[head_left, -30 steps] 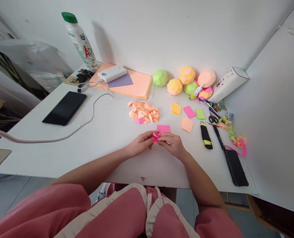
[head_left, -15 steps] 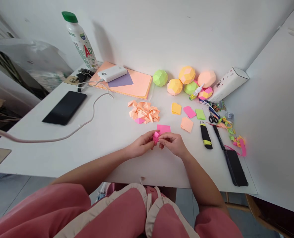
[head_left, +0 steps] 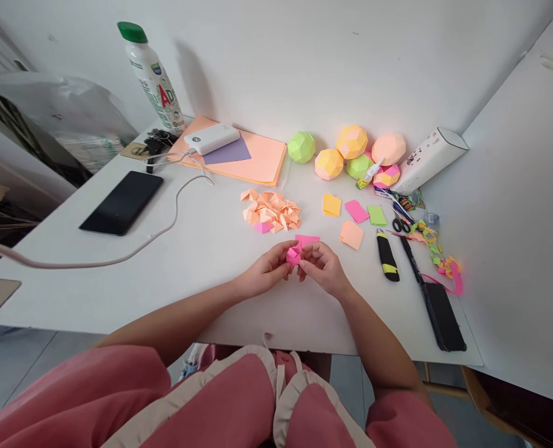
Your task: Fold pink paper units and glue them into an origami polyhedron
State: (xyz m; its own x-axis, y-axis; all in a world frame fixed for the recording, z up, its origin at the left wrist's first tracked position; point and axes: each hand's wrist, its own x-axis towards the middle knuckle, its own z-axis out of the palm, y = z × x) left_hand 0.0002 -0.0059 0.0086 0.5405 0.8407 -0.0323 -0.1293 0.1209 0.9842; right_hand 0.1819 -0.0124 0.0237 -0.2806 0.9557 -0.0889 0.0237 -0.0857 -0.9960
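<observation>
A small folded piece of pink paper [head_left: 293,256] is held up between my two hands, just above the white table. My left hand [head_left: 269,266] grips it from the left, thumb in front and fingers behind. From the other side, my right hand [head_left: 321,266] pinches its right edge with thumb and fingers. Flat pink paper [head_left: 308,239] lies on the table right behind the hands. Beyond it sits a heap of folded peach paper pieces [head_left: 272,210] with a pink piece [head_left: 262,228] at its front.
Small paper stacks in orange [head_left: 331,205], pink [head_left: 356,211], green [head_left: 377,215] and peach [head_left: 351,235] lie right of the heap. Faceted paper balls [head_left: 351,141] line the wall. A cutter [head_left: 387,255], scissors [head_left: 402,224] and phone [head_left: 444,315] are rightward; a tablet [head_left: 122,203] and cable lie left.
The pink folded paper has turned a little in my fingers and now looks more closed up. My right hand's fingers have shifted along its right edge. Everything else stays put.
</observation>
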